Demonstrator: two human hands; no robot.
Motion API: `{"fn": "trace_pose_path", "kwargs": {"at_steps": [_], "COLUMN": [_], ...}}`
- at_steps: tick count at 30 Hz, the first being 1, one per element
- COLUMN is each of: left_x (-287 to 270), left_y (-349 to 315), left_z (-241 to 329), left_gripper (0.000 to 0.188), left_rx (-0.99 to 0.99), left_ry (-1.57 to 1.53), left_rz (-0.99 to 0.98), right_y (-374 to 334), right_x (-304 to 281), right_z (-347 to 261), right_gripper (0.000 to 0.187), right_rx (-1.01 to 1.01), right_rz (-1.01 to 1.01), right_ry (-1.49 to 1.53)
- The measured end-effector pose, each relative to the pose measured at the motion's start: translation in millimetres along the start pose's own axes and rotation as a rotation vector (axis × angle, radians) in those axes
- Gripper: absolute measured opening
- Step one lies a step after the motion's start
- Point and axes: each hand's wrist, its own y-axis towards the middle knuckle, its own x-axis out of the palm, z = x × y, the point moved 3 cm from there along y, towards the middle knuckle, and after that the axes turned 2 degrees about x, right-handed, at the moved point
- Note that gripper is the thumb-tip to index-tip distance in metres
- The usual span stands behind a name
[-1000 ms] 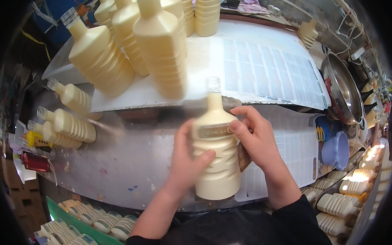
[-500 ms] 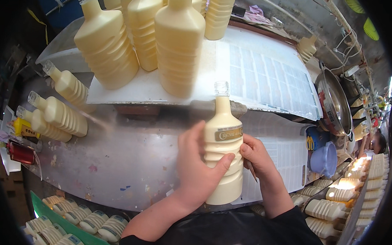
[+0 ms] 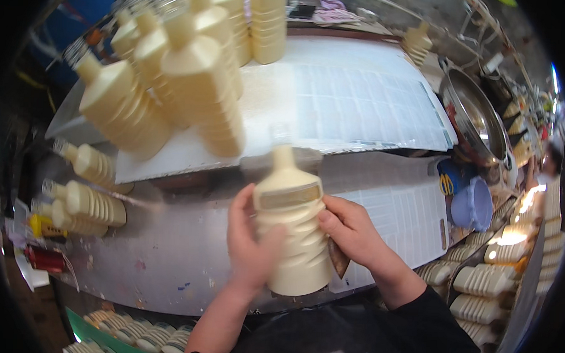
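Note:
A cream ribbed bottle [image 3: 301,262] with a clear glass neck stands upright in front of me, slightly smeared by motion. Across its shoulder runs a gold-brown label [image 3: 289,197]. My left hand [image 3: 247,241] wraps its left side, with the blurred thumb over the front and the other fingers partly behind. On the opposite side, my right hand [image 3: 351,229] presses thumb and fingers against the bottle's edge. A flat brown pointed piece [image 3: 338,260], perhaps a small blade, sticks down from beneath that hand; how it is held is hidden.
Several similar bottles [image 3: 204,88] stand on a raised white board [image 3: 267,100] behind. Label sheets [image 3: 361,107] cover its right part, and more sheets [image 3: 394,213] lie lower. At right are a metal basin [image 3: 478,109], a purple bucket [image 3: 472,207] and rows of bottles [image 3: 486,280].
The bottle and both hands have shifted left in view, and the bottle has turned so its label faces differently. The view has swung, moving the standing bottles too.

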Motion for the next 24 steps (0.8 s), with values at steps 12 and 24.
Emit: {"fn": "trace_pose_path", "kwargs": {"at_steps": [12,24], "left_x": [1.1,5.4], "left_y": [5.0,21.1], "left_z": [-6.1,5.8], "left_gripper": [0.073,0.044], "left_rx": [-0.031,-0.111], "left_ry": [-0.264,-0.187], "left_rz": [-0.108,-0.004], "right_y": [-12.9,34.2], "right_x": [-2.6,-21.0], "right_z": [-12.4,0.2], "right_gripper": [0.040,0.046], "right_rx": [-0.064,0.309], "right_rz": [0.056,-0.216], "right_ry": [-0.222,0.468]}}
